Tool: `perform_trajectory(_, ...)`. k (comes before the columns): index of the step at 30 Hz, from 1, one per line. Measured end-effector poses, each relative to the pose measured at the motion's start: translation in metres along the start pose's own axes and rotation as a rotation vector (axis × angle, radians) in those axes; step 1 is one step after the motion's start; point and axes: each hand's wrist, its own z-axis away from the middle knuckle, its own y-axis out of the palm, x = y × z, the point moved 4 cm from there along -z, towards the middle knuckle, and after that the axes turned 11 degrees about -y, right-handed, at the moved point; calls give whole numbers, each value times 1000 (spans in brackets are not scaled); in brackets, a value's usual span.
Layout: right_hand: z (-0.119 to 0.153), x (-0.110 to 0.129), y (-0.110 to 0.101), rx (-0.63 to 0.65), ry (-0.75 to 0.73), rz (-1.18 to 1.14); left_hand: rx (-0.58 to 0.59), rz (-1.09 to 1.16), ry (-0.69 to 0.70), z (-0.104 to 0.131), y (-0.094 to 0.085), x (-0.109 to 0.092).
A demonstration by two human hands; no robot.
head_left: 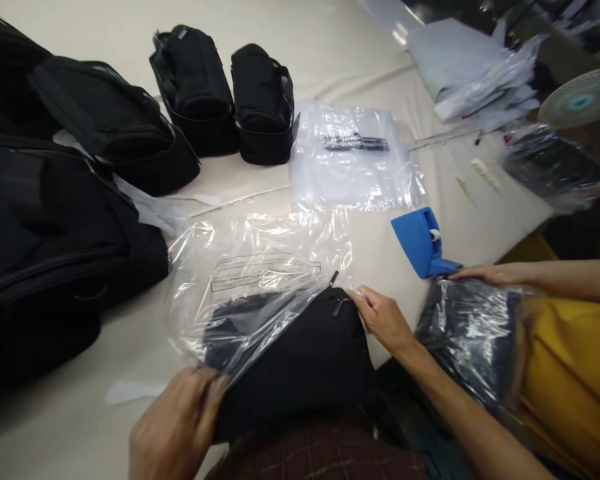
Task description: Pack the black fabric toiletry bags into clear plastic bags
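Observation:
In front of me a black zippered bag (300, 360) lies partly inside a clear plastic bag (265, 247) with printed lines on it. The plastic's open edge runs slantwise across the black fabric. My left hand (177, 423) is closed on the plastic's edge at the lower left, slightly blurred. At the upper right corner, near two zipper pulls, my right hand (385, 320) pinches the black bag; whether plastic is also in that grip cannot be made out. The near end of the black bag rests by my lap.
Several black bags (195, 80) stand at the back and left. A stack of clear plastic bags (355, 160) lies beyond my work. At right, a co-worker's hand (495, 273) is by a blue tape dispenser (417, 243) and a plastic-wrapped dark item (475, 333). A round fan (583, 99) is farther right.

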Motion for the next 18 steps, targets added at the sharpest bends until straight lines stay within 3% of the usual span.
perform_trajectory(3,-32,3,-3,-119,-122,27,62,55,149,-38,6,-17)
perform_trajectory(5,-42,-1,0,-229,4,-132,130,87,224,-44,12,-22)
perform_trajectory(7,-45,-4,7,-355,210,-358,163,106,233,-40,18,-20)
perform_trajectory(9,-42,-1,14,-455,312,-511,156,117,204,-30,22,-15)
perform_trajectory(13,-18,12,7,-581,228,-462,79,204,109,-9,20,-1)
perform_trajectory(15,-7,14,-4,-574,158,-397,40,247,98,-1,17,2)
perform_trajectory(18,-18,14,-10,-366,101,-310,82,245,129,0,16,-2)
